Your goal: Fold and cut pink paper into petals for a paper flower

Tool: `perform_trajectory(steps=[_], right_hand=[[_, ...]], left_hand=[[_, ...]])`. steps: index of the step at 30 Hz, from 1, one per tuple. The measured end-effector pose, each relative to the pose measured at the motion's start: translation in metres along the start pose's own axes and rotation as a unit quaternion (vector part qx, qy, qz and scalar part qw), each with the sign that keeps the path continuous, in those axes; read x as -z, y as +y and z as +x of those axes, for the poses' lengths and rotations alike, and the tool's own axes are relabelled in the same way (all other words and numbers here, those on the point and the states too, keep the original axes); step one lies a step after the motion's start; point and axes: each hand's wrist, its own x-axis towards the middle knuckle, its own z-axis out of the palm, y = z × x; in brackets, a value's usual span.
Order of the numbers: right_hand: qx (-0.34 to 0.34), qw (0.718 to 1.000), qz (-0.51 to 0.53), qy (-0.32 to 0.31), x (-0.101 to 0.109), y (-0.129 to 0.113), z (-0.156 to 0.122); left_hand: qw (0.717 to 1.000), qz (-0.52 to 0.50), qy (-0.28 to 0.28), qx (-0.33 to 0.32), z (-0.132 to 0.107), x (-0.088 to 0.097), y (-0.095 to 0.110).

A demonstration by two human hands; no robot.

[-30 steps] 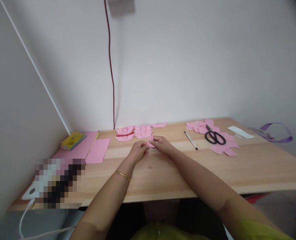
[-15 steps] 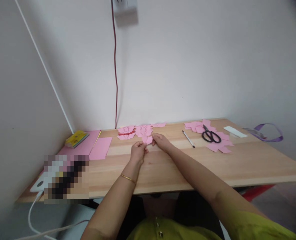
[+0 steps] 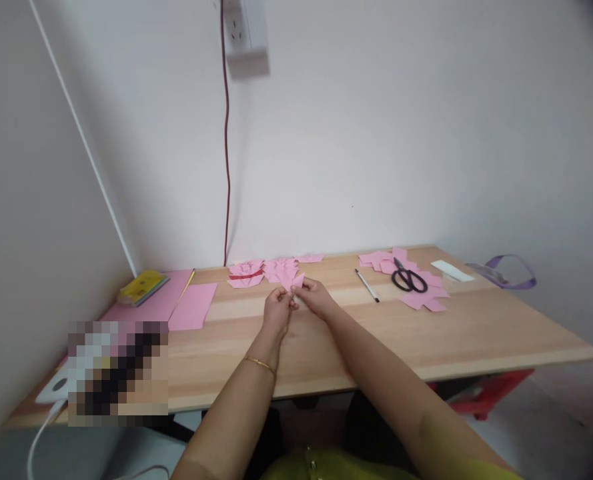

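Note:
Between my two hands, over the middle of the wooden table (image 3: 326, 353), is a small piece of pink paper (image 3: 293, 282). My left hand (image 3: 278, 308) pinches its lower left side, with the fingers curled. On the right side, my right hand (image 3: 314, 297) grips the same paper between thumb and fingers. The paper stands up in a pointed shape; its lower part is hidden by my fingers. Just behind lie stacks of cut pink paper pieces (image 3: 276, 269), and a red strip (image 3: 246, 275) crosses the pile at left.
At right, black-handled scissors (image 3: 409, 279) rest on scattered pink pieces (image 3: 433, 287). A pen (image 3: 367, 285), a white strip (image 3: 451, 270) and a purple band (image 3: 519, 273) lie nearby. On the left are pink sheets (image 3: 193, 307), a pencil (image 3: 182, 295) and a yellow packet (image 3: 143, 288).
My right hand has moved in closer to the left one, and the paper between them now looks narrower and more pointed. The head view has shifted slightly.

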Motion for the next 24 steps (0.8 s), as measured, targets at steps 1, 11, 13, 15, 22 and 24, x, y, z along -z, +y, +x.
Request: perform_trajectory(steps=[1, 11, 13, 15, 22, 24], right_hand=[[-0.004, 1.0, 0.005, -0.004, 0.001, 0.0, -0.001], [0.015, 0.999, -0.035, -0.034, 0.004, 0.002, 0.007], [0.022, 0.998, -0.05, -0.032, 0.005, 0.006, 0.009], [0.03, 0.997, -0.064, -0.03, 0.005, 0.008, 0.01], [0.054, 0.995, -0.078, -0.018, 0.001, -0.004, 0.005], [0.057, 0.996, -0.07, -0.014, -0.001, -0.009, 0.002]], left_hand=[[1.0, 0.003, -0.008, -0.002, 0.001, 0.002, 0.0], [1.0, -0.015, 0.004, -0.005, 0.005, 0.006, 0.004], [1.0, -0.002, -0.001, -0.008, 0.005, 0.006, 0.002], [1.0, 0.01, -0.004, -0.016, 0.005, 0.007, 0.001], [0.996, 0.075, 0.015, -0.049, 0.006, 0.006, 0.0], [0.993, 0.098, 0.019, -0.059, 0.005, 0.006, 0.0]])
